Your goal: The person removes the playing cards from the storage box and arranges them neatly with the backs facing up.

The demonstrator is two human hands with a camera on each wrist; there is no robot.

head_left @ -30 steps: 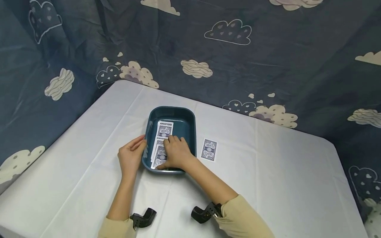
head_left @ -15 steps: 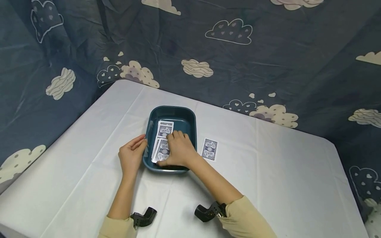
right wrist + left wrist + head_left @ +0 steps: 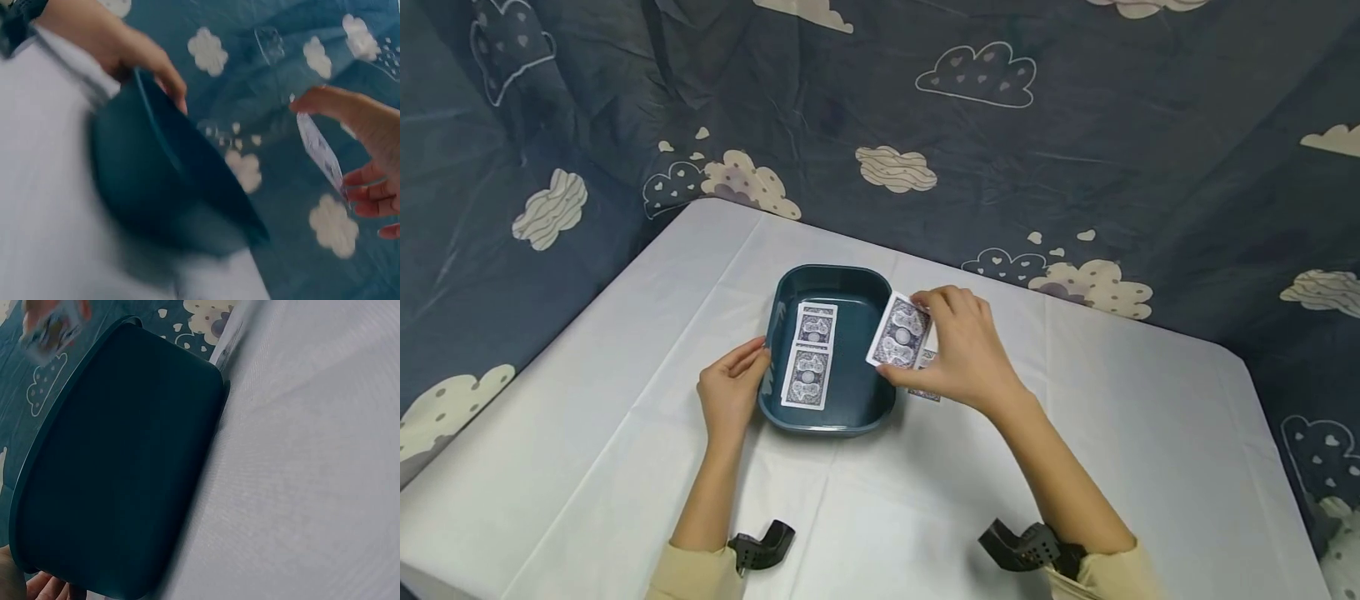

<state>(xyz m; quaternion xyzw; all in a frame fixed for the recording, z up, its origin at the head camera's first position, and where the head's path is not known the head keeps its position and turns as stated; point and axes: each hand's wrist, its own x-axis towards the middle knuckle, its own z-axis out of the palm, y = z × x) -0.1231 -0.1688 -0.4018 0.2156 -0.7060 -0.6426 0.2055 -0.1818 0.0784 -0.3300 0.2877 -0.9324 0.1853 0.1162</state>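
A dark teal plastic bin (image 3: pixel 865 408) stands on the table, with playing cards (image 3: pixel 808 375) lying face down in two overlapping groups along its left side. My left hand (image 3: pixel 733 387) grips the bin's left rim; its fingertips (image 3: pixel 53 589) show at the bin's edge in the left wrist view. Above the right rim, my right hand (image 3: pixel 958 354) holds a playing card (image 3: pixel 901 331) by its edges between thumb and fingers, patterned back up. Whether it is one card or several, I cannot tell. Another face-down card (image 3: pixel 925 393) lies on the cloth, partly hidden beneath that hand.
A white cloth (image 3: pixel 1120 450) covers the table. Behind it and to the sides hangs a dark blue curtain (image 3: pixel 820 100) with cloud prints. Black wrist cameras (image 3: pixel 763 546) are strapped to both forearms.
My right hand has lifted a playing card from the front group in the bin and carried it right, over the right rim. The left hand has stayed at the left rim.
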